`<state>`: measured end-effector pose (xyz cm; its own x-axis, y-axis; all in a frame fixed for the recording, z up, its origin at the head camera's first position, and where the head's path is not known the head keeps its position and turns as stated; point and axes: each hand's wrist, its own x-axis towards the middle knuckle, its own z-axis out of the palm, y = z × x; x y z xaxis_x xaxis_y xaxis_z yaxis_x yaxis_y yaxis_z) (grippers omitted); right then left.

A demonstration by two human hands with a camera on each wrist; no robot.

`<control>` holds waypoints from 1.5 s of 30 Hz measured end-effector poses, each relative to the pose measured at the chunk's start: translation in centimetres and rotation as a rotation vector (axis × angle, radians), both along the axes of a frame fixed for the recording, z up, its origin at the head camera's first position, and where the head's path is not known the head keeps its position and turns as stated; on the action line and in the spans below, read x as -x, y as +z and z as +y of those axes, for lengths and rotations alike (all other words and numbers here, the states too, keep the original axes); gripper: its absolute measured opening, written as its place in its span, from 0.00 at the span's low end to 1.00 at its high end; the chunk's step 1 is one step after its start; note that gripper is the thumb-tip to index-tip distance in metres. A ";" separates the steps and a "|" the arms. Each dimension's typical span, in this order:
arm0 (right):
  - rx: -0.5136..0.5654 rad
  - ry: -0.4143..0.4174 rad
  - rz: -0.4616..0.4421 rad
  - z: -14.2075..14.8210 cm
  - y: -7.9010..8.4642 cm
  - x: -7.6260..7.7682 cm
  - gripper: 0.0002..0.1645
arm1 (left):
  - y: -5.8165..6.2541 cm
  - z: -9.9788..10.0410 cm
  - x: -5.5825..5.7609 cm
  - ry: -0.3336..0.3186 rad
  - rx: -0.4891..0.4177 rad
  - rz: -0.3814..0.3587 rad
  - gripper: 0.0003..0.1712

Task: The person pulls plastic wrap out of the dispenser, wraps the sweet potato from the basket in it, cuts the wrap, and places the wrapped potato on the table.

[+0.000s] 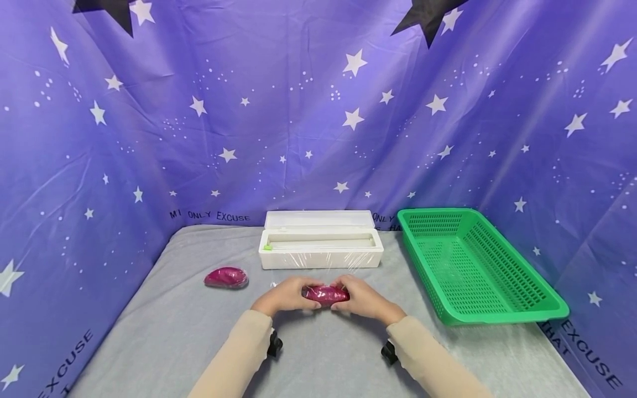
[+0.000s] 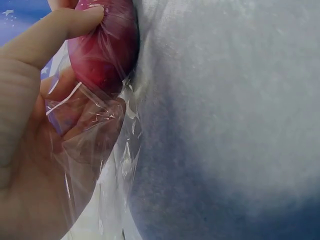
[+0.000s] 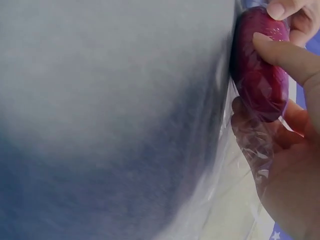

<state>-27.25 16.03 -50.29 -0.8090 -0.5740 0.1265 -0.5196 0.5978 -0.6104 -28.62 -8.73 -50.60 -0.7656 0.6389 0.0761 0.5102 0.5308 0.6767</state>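
A purple-red sweet potato [image 1: 325, 295], covered in clear cling film, lies crosswise between my two hands near the middle of the table. My left hand [image 1: 290, 294] grips its left end, thumb on the near side and fingers behind. The other end is gripped by my right hand [image 1: 363, 298] in the same way. Loose, creased cling film [image 2: 95, 125] spreads over the left palm, and more film [image 3: 255, 150] bunches at the right fingers. Just beyond the hands stands a white cling film dispenser [image 1: 320, 260], its lid raised, with film hanging over its front.
Another film-wrapped sweet potato [image 1: 226, 277] lies to the left on the grey cloth-covered table [image 1: 174, 331]. A green perforated basket [image 1: 433, 287] stands at the right. Behind the table hangs a purple star-patterned curtain [image 1: 298, 127]. A small green piece [image 1: 267, 247] sits at the dispenser's left end.
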 end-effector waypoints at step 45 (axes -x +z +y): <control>-0.038 0.048 -0.340 1.6 2.3 5.3 0.23 | 2.1 1.1 0.5 0.239 0.252 0.375 0.23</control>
